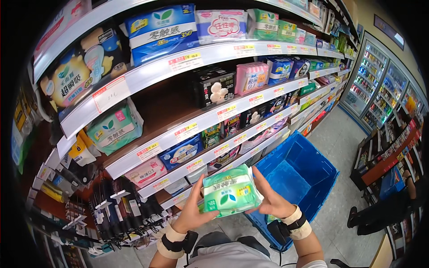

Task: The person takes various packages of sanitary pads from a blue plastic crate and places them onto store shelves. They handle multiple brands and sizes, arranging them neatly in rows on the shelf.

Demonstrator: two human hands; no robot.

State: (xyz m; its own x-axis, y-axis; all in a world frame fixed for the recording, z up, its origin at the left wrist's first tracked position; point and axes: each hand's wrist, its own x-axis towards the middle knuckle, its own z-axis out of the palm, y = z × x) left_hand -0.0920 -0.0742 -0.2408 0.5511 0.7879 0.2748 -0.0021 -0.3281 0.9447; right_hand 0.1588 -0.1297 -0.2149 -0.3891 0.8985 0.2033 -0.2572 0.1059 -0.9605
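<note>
Between my two hands is a green soft pack of sanitary pads point(231, 191), its printed front facing up and its lettering upside down to me. My left hand point(192, 207) grips its left end, the thumb along the near edge. On the right end, my right hand point(273, 199) holds it with the fingers partly hidden. Below and to the right stands a blue plastic crate point(318, 160) on the floor. A bit of green packaging point(270, 218) shows inside it near my right wrist. Both wrists wear bands with black devices.
Shelves of pad packs rise ahead, with a green pack point(115, 129) and a black box point(214, 87) on one tier. Folded umbrellas point(117, 207) hang at left. Drinks fridges point(367, 80) stand far right. Another person point(385, 214) is by the right-hand shelves.
</note>
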